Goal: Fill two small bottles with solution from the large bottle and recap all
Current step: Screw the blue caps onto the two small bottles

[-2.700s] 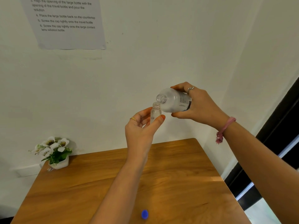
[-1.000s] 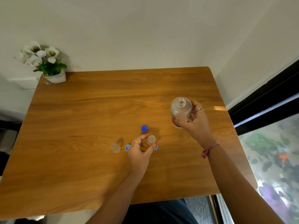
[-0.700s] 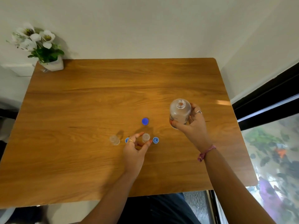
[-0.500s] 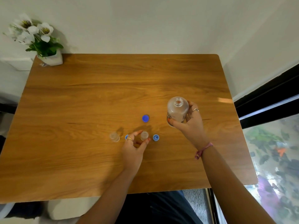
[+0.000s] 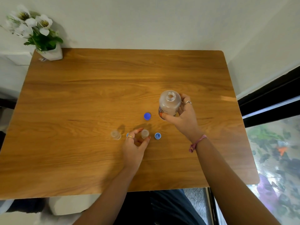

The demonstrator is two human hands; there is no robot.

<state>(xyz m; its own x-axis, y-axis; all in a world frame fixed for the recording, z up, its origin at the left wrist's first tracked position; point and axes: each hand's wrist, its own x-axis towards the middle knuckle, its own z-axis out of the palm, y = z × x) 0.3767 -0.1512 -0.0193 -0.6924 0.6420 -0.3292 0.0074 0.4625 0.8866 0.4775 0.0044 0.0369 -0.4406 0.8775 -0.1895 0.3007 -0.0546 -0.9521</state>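
Note:
My left hand holds a small clear bottle between thumb and fingers, upright and uncapped on the wooden table. A second small clear bottle stands uncapped just to its left. My right hand grips the large frosted bottle, upright with its mouth open. A dark blue cap lies between the bottles. A light blue cap lies right of my left hand, and another light blue cap peeks out behind my left fingers.
A white pot of white flowers stands at the table's far left corner. A wall runs behind the table, and a dark window frame lies to the right.
Earlier the large bottle was tipped over the small one, held up in the air. Both hands have since come down to the table, and in the last second they have hardly moved.

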